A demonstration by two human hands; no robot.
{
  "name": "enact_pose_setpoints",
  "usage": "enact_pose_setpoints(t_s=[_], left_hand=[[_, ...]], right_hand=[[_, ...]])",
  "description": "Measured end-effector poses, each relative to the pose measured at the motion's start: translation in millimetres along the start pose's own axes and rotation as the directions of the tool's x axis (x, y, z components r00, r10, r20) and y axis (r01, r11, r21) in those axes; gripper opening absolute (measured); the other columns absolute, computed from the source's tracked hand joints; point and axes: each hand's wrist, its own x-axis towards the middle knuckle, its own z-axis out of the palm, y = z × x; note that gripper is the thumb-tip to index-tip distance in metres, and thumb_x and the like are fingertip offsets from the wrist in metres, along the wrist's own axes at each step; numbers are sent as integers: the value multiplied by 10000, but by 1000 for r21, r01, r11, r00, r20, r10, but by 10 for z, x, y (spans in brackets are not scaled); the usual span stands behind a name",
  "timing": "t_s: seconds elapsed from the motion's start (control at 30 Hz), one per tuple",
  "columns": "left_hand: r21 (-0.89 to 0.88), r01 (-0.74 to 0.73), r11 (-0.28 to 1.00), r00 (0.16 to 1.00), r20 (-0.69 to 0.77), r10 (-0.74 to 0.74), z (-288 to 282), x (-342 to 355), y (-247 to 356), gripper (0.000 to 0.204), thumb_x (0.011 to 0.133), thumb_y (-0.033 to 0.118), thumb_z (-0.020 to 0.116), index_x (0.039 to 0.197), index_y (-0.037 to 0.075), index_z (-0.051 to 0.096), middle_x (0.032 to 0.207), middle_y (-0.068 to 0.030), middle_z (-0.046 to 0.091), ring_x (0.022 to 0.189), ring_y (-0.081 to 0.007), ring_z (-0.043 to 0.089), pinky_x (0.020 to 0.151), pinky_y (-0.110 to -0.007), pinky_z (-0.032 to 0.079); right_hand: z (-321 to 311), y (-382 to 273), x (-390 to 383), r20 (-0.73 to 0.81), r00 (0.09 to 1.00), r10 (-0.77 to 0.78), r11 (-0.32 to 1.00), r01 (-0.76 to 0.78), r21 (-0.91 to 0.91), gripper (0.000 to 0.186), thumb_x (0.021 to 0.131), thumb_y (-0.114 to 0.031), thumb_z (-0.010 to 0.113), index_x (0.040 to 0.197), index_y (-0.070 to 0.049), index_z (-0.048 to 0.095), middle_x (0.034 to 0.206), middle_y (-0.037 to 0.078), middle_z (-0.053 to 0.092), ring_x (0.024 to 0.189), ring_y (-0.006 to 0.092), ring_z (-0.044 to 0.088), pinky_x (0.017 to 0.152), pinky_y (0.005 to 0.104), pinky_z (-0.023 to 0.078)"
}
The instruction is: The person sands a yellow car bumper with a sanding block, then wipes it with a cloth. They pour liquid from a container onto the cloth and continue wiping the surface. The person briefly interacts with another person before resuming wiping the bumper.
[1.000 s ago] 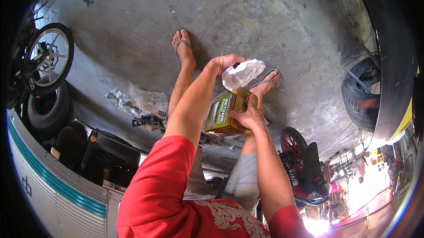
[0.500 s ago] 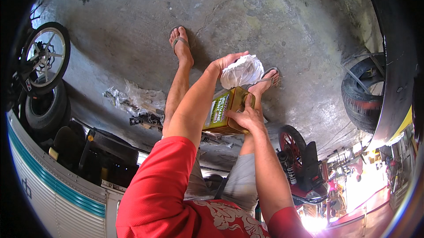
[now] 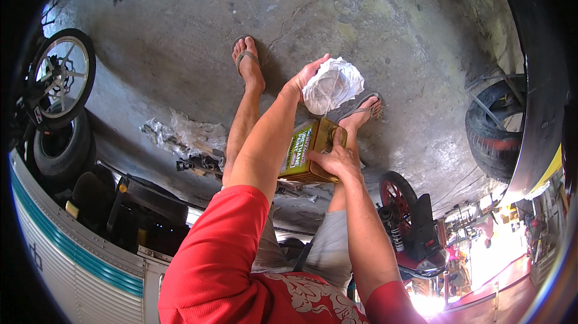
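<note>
White wrap (image 3: 334,86): just above centre frame; crumpled, a roundish clear-looking layer in its middle. Cloth, paper or plastic, cannot tell.
Left hand (image 3: 308,76): partly curled on the wrap's left edge, supporting it; most fingers hidden behind.
Metal can (image 3: 295,157): centre frame, just below the wrap; boxy, gold with green label, tilted over. Whether the 2 touch, cannot tell.
Right hand (image 3: 340,160): part-closed on the can's right end, 1 digit toward the label, 1 up along the end; the rest hidden.
Can handling: likely stiff, thin-walled, smooth; slippery if wet. Fill not visible, so weight uncertain. Best hold: across the broad sides, palm behind.
Wrap handling: likely light, soft, easily crushed; cup from below, no hard pinch.
Floor (image 3: 421,23): grey, stained; tyre (image 3: 490,149) at right of frame.
</note>
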Motion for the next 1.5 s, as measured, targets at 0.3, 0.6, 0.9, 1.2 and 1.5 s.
enact_pose_setpoints(t_s=[0.3,0.6,0.9,1.2,1.5], left_hand=[[-5,-2,1000,999,-36,2,11,-40,-4,778,1007,766,514,1282,69,722,1176,-135,776,1030,-304,740,955,-468,584],[-54,5,999,1000,-19,-6,-28,44,3,743,1023,748,500,1279,89,730,1186,-120,779,1013,-286,745,940,-464,588],[-20,22,1000,1000,15,-22,-77,113,30,731,1047,721,475,1322,87,713,1228,-125,769,1075,-298,739,994,-475,573],[43,70,997,998,-1,-70,-176,216,-9,811,1009,788,471,1341,89,710,1230,-130,767,1074,-290,735,983,-471,576],[-158,-195,968,969,123,215,301,-201,630,1016,916,884,489,1551,92,532,1520,-218,591,1374,-456,576,1156,-644,439]], right_hand=[[-7,-48,-12,-74,996,-52,998,49,-44,1495,652,-783,805,1728,-70,50,1593,372,446,1503,452,462,1245,430,388],[-84,-63,-19,-73,997,-22,1000,21,-17,1485,651,-753,826,1726,-64,67,1616,365,418,1522,451,434,1256,449,374],[-179,-124,-17,-86,996,-28,1000,28,-11,1479,648,-754,832,1722,-49,97,1687,339,311,1568,430,361,1286,434,333],[-248,-227,-44,-142,988,-61,998,60,-13,1438,676,-722,839,1724,-66,104,1662,373,306,1520,480,409,1252,462,381],[-259,-124,107,-592,768,-245,961,273,-43,1419,714,-501,910,1729,-253,-50,1491,441,369,1317,606,524,1082,600,504]])
